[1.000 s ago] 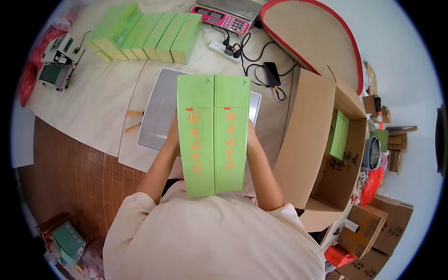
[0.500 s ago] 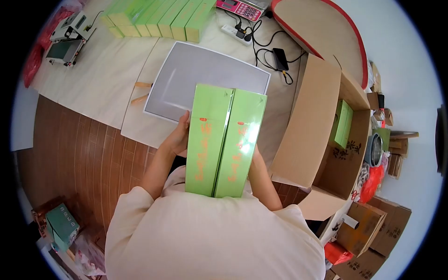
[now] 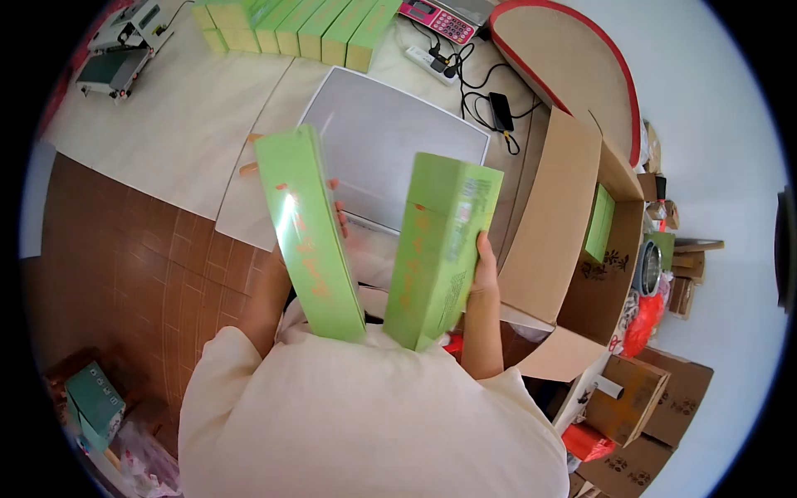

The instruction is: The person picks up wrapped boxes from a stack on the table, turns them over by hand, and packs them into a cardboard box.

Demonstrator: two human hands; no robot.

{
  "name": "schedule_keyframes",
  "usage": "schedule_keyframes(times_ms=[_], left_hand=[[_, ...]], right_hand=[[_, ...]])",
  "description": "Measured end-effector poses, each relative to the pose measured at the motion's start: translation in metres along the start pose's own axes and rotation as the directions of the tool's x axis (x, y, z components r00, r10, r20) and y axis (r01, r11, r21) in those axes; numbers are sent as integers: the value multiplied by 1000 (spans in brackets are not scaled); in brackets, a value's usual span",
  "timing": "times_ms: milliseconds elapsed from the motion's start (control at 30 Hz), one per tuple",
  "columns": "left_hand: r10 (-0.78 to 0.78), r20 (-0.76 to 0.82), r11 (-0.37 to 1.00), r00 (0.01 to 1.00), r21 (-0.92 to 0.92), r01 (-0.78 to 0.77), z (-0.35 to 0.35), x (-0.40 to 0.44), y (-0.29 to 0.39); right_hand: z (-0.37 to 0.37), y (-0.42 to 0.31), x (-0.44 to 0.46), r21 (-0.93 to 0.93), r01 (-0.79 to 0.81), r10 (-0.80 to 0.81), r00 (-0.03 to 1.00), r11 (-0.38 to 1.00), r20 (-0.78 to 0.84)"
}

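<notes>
Two long green boxes with orange lettering are held up in front of my chest, apart and tilted away from each other at the top. My left hand (image 3: 339, 207) grips the left green box (image 3: 309, 241); its fingertips show past the box's right edge, the rest is hidden behind it. Around the outer side of the right green box (image 3: 440, 249) my right hand (image 3: 486, 266) is closed, with the printed side panel partly showing. Beyond them on the table lies a grey panel with a white frame (image 3: 390, 141).
A row of similar green boxes (image 3: 332, 33) stands at the table's back. An open cardboard carton (image 3: 548, 224) on the right holds green boxes. Black cables, a power strip (image 3: 432, 62) and a phone (image 3: 501, 111) lie near it. A sealing machine (image 3: 120, 62) stands back left.
The two green boxes were side by side; now they are parted, the left one moved left and tilted, the right one turned to show its side. The view has shifted slightly.
</notes>
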State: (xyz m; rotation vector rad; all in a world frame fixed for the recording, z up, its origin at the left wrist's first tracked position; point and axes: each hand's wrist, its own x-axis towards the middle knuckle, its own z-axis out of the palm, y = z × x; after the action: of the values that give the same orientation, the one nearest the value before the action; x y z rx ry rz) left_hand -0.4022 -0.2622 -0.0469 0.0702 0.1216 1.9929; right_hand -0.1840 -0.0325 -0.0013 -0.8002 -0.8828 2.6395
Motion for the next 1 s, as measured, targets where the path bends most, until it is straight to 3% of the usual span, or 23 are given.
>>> schedule_keyframes(times_ms=[67, 100, 133, 167, 200, 233, 300, 667, 767, 833, 867, 1000], left_hand=[[42, -2, 999, 999, -7, -42, -7, -8, 17], [79, -6, 997, 997, 3, -79, -9, -11, 26], [95, 7, 995, 995, 10, -95, -10, -14, 36], [109, -1, 994, 994, -7, -109, -10, -18, 44], [123, -30, 990, 992, -63, -125, -10, -23, 51], [132, -60, 983, 989, -117, -139, -13, -27, 58], [163, -74, 980, 984, -102, -171, -28, -37, 73], [224, -124, 956, 967, -164, -243, -32, -42, 102], [274, -174, 953, 946, -87, -292, -38, -40, 112], [364, -124, 901, 923, 297, -315, -53, -34, 121], [328, -213, 944, 920, 104, -313, -45, -34, 122], [279, -86, 958, 956, 90, -271, -9, -31, 125]], right_hand=[[32, -26, -7, -462, 120, -161, 986, 879, -52], [41, -26, -6, -477, 109, -152, 987, 872, -53], [48, -25, -5, -779, 202, -319, 948, 594, 2], [56, -22, -3, -948, 237, -439, 890, 212, 124], [64, -16, -5, -987, 136, -436, 886, -83, 159], [69, -7, -6, -987, 131, -422, 893, -91, 157], [77, 14, -8, -787, -28, -398, 874, -617, 280], [109, 31, 40, -725, -53, -339, 905, -686, 255], [114, 33, 69, -719, -31, -368, 873, -694, 318], [122, 33, 81, -741, -36, -366, 885, -671, 288], [127, 34, 88, -756, -53, -379, 887, -653, 265], [129, 37, 111, -779, -43, -451, 835, -625, 316]])
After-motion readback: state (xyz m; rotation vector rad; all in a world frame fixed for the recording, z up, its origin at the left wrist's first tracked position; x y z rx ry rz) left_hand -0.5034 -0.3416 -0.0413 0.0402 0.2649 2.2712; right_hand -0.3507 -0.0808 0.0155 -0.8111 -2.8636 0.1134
